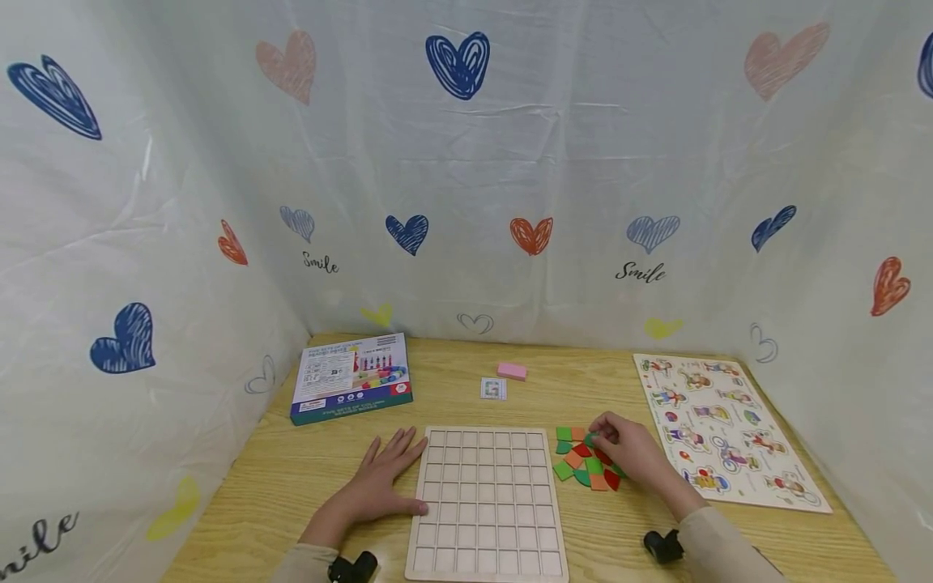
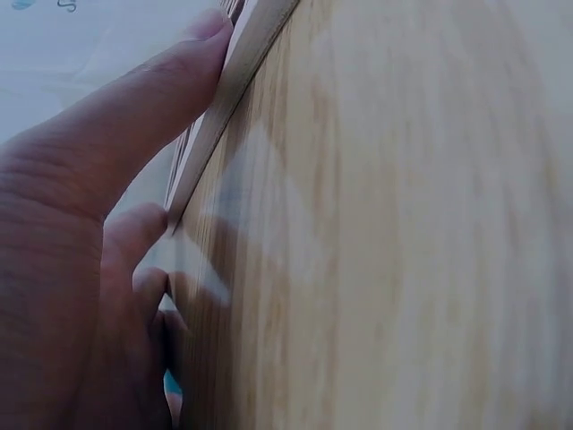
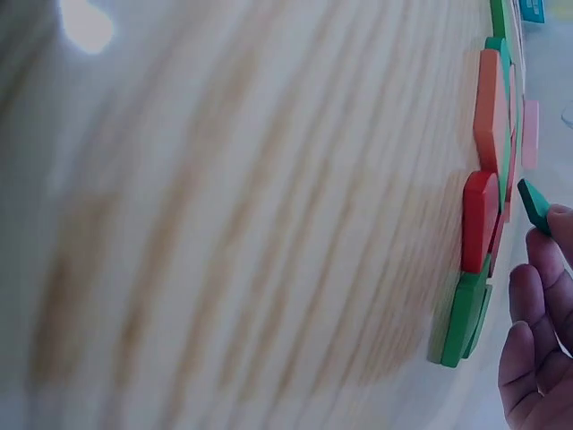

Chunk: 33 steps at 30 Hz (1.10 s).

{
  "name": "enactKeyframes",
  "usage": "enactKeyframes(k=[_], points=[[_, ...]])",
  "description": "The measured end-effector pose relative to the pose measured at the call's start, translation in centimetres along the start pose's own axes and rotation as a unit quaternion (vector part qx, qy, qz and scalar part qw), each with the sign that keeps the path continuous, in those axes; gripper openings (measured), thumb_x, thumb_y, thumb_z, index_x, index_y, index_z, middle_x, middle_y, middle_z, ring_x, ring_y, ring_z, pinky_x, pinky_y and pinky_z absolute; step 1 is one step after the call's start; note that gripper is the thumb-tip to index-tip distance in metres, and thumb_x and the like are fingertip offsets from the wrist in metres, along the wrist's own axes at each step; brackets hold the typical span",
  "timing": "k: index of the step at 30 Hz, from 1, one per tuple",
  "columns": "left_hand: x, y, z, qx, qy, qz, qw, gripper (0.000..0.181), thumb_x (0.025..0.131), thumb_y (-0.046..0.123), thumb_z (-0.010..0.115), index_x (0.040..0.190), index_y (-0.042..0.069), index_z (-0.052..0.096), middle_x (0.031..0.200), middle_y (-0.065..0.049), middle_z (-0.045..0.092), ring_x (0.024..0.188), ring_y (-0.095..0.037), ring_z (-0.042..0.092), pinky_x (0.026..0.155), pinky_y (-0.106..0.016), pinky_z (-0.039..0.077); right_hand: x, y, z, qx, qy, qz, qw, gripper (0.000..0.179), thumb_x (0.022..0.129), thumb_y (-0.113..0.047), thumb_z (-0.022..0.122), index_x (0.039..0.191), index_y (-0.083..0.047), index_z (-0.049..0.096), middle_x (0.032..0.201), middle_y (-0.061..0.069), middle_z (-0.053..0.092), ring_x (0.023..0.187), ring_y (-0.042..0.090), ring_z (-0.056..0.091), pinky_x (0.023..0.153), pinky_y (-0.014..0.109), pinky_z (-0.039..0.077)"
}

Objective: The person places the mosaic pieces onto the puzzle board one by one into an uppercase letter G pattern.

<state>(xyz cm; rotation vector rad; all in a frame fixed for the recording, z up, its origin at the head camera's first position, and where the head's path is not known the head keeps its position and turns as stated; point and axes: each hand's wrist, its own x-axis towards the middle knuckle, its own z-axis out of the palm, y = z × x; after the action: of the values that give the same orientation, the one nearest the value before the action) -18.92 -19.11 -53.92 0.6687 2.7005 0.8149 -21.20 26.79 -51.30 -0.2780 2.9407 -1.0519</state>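
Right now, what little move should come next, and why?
Probably carry the dark green piece to the wooden grid board: the right hand's fingers pinch it, the board's squares look bare, and the left hand touches the board's edge.

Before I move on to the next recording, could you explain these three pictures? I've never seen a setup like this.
There is no machine: a person works bare-handed. The wide picture comes from a head-worn camera; the other two come from small black cameras on the wrists. The left hand touches the left edge of a pale wooden grid board. The right hand pinches a small, flat green piece over a cluster of red, green and orange pieces. The light wooden table also holds a blue-and-white box, a pink rectangular block, a small printed card and a white picture board.
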Motion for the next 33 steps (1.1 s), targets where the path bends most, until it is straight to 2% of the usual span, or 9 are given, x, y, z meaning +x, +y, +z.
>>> enactKeyframes(k=[9, 16, 24, 33], points=[[0.1, -0.1, 0.1, 0.011, 0.001, 0.002, 0.9999, 0.105, 0.079, 0.07, 0.072, 0.162, 0.022, 0.031, 0.17, -0.01, 0.014, 0.156, -0.036, 0.005, 0.121, -0.06, -0.007, -0.2, -0.9, 0.2, 0.03, 0.002, -0.016, 0.9994, 0.007, 0.097, -0.011, 0.07, 0.103, -0.013, 0.067, 0.086, -0.005, 0.065, 0.079, 0.01, 0.059, 0.066, 0.024, 0.051], [0.0, 0.0, 0.1, 0.013, 0.003, 0.004, 0.9999, 0.104, 0.08, 0.069, 0.073, 0.162, 0.021, 0.031, 0.17, -0.01, 0.015, 0.156, -0.037, 0.006, 0.121, -0.061, -0.007, 0.1, -1.7, 1.0, 0.04, -0.006, -0.055, 0.9977, 0.007, 0.098, -0.011, 0.069, 0.104, -0.013, 0.067, 0.088, -0.007, 0.064, 0.078, 0.006, 0.059, 0.069, 0.025, 0.053], [-0.1, 0.2, -0.1, 0.001, 0.007, 0.006, 1.0, 0.104, 0.079, 0.066, 0.075, 0.161, 0.019, 0.033, 0.169, -0.012, 0.018, 0.156, -0.039, 0.008, 0.121, -0.062, -0.005, 0.5, -3.3, 2.3, 0.056, -0.02, -0.087, 0.9944, 0.007, 0.098, -0.011, 0.068, 0.105, -0.014, 0.067, 0.09, -0.007, 0.065, 0.081, 0.005, 0.06, 0.072, 0.026, 0.054], [0.1, -0.3, 0.1, 0.001, 0.007, 0.005, 1.0, 0.104, 0.079, 0.068, 0.074, 0.162, 0.021, 0.032, 0.17, -0.01, 0.016, 0.156, -0.037, 0.007, 0.121, -0.061, -0.007, 1.4, -6.0, 4.8, 0.077, -0.049, -0.092, 0.9916, 0.006, 0.099, -0.015, 0.068, 0.104, -0.017, 0.067, 0.089, -0.009, 0.063, 0.078, 0.005, 0.059, 0.069, 0.024, 0.053]])
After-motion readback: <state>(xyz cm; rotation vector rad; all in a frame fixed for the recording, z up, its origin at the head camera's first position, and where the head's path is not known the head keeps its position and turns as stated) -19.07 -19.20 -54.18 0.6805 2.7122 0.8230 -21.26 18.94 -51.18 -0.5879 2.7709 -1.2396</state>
